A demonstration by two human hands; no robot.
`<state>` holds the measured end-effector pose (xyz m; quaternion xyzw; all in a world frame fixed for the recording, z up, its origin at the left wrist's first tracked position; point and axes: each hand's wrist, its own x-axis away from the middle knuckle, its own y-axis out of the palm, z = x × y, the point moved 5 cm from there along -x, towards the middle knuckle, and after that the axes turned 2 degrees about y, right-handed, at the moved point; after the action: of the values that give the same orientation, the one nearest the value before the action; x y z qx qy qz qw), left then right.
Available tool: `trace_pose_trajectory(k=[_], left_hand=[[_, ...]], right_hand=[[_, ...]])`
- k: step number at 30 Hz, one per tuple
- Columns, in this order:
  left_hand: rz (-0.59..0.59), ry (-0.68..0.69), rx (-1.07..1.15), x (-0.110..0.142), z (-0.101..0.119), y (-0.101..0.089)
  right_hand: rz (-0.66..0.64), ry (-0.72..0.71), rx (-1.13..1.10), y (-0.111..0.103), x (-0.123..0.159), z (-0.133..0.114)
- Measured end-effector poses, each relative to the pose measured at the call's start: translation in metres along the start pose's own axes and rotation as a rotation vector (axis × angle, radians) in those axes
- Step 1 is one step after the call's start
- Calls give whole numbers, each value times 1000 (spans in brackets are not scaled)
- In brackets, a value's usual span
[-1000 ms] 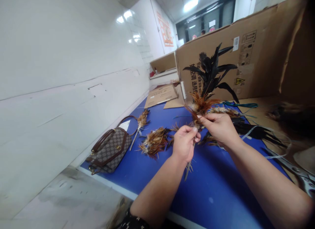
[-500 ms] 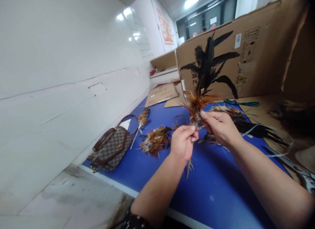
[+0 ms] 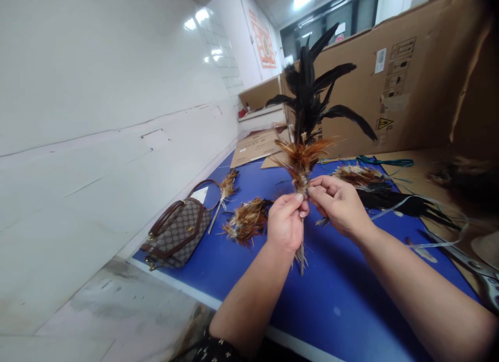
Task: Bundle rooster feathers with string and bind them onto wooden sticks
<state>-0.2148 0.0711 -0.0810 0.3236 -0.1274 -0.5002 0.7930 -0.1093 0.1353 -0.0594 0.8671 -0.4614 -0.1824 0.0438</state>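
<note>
A feather bundle (image 3: 306, 123), long black plumes above short brown ones, stands nearly upright over the blue table (image 3: 343, 299). My left hand (image 3: 286, 224) is closed around its stem, whose quill ends stick out below the fist. My right hand (image 3: 337, 201) pinches the same stem just under the brown feathers, fingertips touching the left thumb.
A patterned brown handbag (image 3: 175, 235) lies at the table's left edge near the white wall. A brown feather pile (image 3: 245, 222) and a single feather stick (image 3: 224, 190) lie beside it. More black and brown feathers (image 3: 390, 196) lie right. A big cardboard box (image 3: 390, 76) stands behind; scissors (image 3: 479, 276) at far right.
The feather bundle has swung from leaning right to nearly upright and risen. Both hands shifted slightly left and closer together on the stem.
</note>
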Motion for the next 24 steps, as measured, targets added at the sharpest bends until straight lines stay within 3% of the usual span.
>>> trace_pose_trajectory(k=[6, 11, 16, 24], left_hand=[[13, 37, 17, 0, 1, 0], [69, 74, 44, -2, -1, -6], [104, 99, 58, -1, 0, -7], [176, 252, 5, 4, 6, 2]], right_hand=[[-40, -78, 9, 8, 3, 3], [61, -179, 211, 12, 9, -3], [52, -298, 368, 14, 12, -10], [37, -400, 436, 14, 16, -21]])
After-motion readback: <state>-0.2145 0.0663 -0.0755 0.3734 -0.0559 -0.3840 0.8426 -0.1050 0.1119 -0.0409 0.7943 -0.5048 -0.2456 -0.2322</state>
